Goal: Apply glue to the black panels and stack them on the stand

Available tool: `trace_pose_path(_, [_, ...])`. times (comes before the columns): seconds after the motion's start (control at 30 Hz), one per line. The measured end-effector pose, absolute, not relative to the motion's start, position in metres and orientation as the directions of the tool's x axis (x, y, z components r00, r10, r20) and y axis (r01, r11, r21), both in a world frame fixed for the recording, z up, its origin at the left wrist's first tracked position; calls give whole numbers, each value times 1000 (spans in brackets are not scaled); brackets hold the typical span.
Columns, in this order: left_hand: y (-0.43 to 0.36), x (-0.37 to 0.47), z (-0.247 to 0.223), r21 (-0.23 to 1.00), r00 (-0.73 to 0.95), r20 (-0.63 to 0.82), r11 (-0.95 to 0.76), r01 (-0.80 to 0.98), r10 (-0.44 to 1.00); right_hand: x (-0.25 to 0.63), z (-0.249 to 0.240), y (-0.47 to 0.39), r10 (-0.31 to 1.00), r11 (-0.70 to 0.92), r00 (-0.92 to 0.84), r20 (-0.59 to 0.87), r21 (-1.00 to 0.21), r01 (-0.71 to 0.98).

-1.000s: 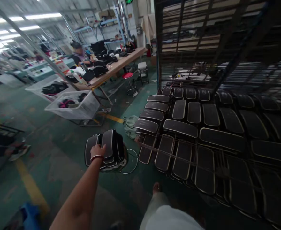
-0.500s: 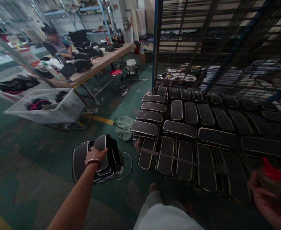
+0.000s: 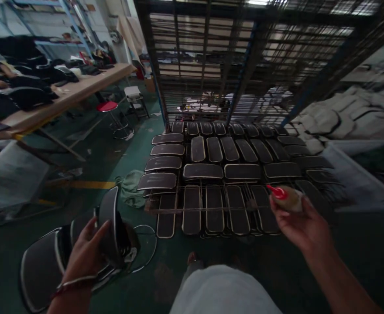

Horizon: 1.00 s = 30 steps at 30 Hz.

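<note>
My left hand [image 3: 86,253] is closed on the edge of a dark, white-rimmed fabric panel [image 3: 108,211], which tilts up from a pile of similar panels [image 3: 41,272] at lower left. Part of the grip is hidden behind the panel. The pile seems to rest on a stool whose metal ring [image 3: 155,244] shows beside it. In my right hand [image 3: 306,229] is a squeeze bottle [image 3: 289,199] with a red nozzle pointing left. It is held above the near right part of a low rack, where rows of dark, pale-edged panels [image 3: 192,209] lie.
A tall wire rack frame [image 3: 254,48] rises behind the panels. Green cloth [image 3: 130,188] lies on the floor beside them. A red stool [image 3: 107,107] and a long worktable [image 3: 80,87] stand at left, with a person's arm at its far side. A white bin [image 3: 358,174] is at right.
My view has turned right. My left hand has lifted one panel upright from the pile. My right hand has raised the squeeze bottle further into view.
</note>
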<state>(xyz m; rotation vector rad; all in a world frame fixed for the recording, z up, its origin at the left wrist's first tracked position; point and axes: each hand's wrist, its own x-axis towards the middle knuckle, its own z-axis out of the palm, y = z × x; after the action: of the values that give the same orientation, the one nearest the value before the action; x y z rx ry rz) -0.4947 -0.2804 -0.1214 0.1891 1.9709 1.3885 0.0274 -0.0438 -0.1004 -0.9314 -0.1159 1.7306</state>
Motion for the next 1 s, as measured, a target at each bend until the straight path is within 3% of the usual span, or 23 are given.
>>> trace_pose_path(0.1, [-233, -433, -103, 869, -652, -494, 360, -340, 576, 37, -84, -29, 895, -358, -86, -438, -588, -725])
trace_pose_path(0.2, [-189, -376, -80, 844, -473, -536, 420, -334, 699, 46, -62, -16, 935, -306, -87, -343, -659, -687])
trace_pose_path(0.33, [-145, -322, -52, 860, -155, -509, 494, -127, 847, 58, -34, -2, 980, -196, -144, -137, -786, -586])
trace_pose_path(0.47, [-115, -293, -30, 868, 136, -497, 492, 76, 857, 73, -15, 7, 975, -87, -222, 15, -892, -444])
trace_pose_path(0.8, [-83, -266, -18, 834, 281, -539, 456, 310, 794, 105, 3, 17, 949, 32, -289, 123, -953, -300])
trace_pose_path(1.0, [-79, -266, -17, 825, 318, -562, 494, 272, 763, 110, 7, 21, 943, 73, -286, 169, -946, -317])
